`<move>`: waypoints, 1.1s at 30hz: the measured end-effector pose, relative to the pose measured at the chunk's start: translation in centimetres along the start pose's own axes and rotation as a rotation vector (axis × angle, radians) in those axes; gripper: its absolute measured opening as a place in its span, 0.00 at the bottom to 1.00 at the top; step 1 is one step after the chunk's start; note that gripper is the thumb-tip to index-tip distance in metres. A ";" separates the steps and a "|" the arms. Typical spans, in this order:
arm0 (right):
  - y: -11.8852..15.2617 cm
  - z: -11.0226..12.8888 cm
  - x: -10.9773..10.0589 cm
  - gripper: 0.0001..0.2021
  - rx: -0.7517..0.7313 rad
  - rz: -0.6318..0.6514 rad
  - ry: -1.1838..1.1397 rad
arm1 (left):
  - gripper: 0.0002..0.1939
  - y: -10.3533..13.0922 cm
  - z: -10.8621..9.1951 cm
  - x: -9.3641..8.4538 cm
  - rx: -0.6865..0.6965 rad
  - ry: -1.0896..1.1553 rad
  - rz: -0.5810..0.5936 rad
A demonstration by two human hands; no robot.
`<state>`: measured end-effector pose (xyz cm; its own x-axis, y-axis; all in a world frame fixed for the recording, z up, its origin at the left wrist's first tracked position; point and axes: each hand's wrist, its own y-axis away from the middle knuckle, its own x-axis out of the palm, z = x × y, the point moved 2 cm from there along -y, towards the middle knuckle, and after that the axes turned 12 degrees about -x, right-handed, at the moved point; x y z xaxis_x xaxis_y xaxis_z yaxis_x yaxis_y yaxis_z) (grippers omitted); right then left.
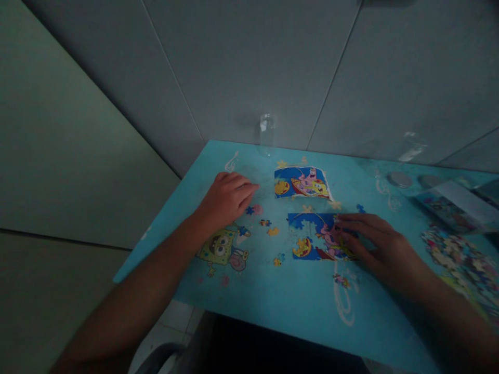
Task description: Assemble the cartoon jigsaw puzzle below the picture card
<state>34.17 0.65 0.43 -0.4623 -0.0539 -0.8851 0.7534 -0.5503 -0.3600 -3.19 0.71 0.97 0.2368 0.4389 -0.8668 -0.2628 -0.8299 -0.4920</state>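
A partly assembled cartoon jigsaw puzzle (307,252) lies on the table, with a gap in its upper left. My right hand (374,241) is over its right side, thumb and fingertips drawn together at a puzzle piece near the upper right; the fingers partly cover it. Behind it lies a curled reference picture (302,182) of the same scene. My left hand (230,197) rests palm down on the table to the left, fingers loosely stretched, nothing visible in them. Loose puzzle pieces (273,231) are scattered between the left hand and the puzzle.
The blue table (249,291) has printed cartoon figures. A clear jar (267,136) stands by the wall. At right are a heap of puzzle pieces (462,262), a transparent box (448,208), a round lid (400,179) and another clear container (413,148).
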 end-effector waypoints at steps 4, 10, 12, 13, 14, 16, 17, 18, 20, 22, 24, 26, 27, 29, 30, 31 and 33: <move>-0.1 0.3 0.0 0.13 0.006 -0.010 -0.013 | 0.10 0.3 -1.0 0.1 0.105 0.112 0.157; 0.1 0.3 0.2 0.13 0.016 0.017 -0.010 | 0.10 1.1 -3.4 -0.1 0.370 0.288 0.372; 0.1 0.4 0.2 0.12 0.013 0.012 -0.007 | 0.12 1.2 -3.7 0.1 0.364 0.283 0.375; 0.1 0.4 0.2 0.12 0.010 0.010 -0.007 | 0.12 1.3 -3.8 0.2 0.360 0.275 0.374; 0.0 0.5 0.2 0.12 0.009 0.009 -0.007 | 0.11 1.3 -3.8 0.3 0.355 0.268 0.367; -0.2 0.7 0.1 0.12 0.008 0.005 -0.007 | 0.09 1.4 -3.9 0.6 0.345 0.266 0.342; -0.3 0.8 0.1 0.12 0.009 0.007 -0.010 | 0.09 1.4 -4.0 0.8 0.342 0.269 0.328; -0.4 0.9 0.1 0.12 0.008 0.007 -0.014 | 0.08 1.4 -4.0 0.9 0.339 0.272 0.317; -0.5 1.1 0.0 0.12 0.006 0.006 -0.020 | 0.08 1.4 -4.1 1.1 0.339 0.275 0.311; -0.6 1.2 0.0 0.12 0.005 0.016 -0.022 | 0.09 1.4 -4.1 1.1 0.344 0.271 0.308; -0.5 1.2 0.0 0.12 0.002 0.023 -0.020 | 0.09 1.3 -4.1 1.2 0.350 0.264 0.306; -0.4 1.2 0.0 0.12 0.000 0.025 -0.016 | 0.09 1.3 -4.1 1.2 0.359 0.256 0.303; -0.4 1.2 0.0 0.12 0.001 0.024 -0.013 | 0.09 1.4 -4.1 1.2 0.363 0.249 0.303; -0.3 1.1 0.1 0.12 0.005 0.025 -0.009 | 0.09 1.4 -4.1 1.4 0.370 0.228 0.300; -0.3 1.1 0.1 0.12 0.004 0.026 -0.008 | 0.09 1.4 -4.1 1.4 0.375 0.217 0.301; -0.4 1.1 0.2 0.12 0.001 0.028 -0.008 | 0.10 1.5 -4.1 1.5 0.378 0.207 0.302; -0.4 1.1 0.2 0.13 -0.007 0.027 -0.009 | 0.11 1.5 -4.1 1.6 0.385 0.201 0.300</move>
<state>33.22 -0.09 0.69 -0.4461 -0.0757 -0.8918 0.7687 -0.5426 -0.3385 0.57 -1.28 -0.80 0.2630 0.0959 -0.9600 -0.6620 -0.7059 -0.2519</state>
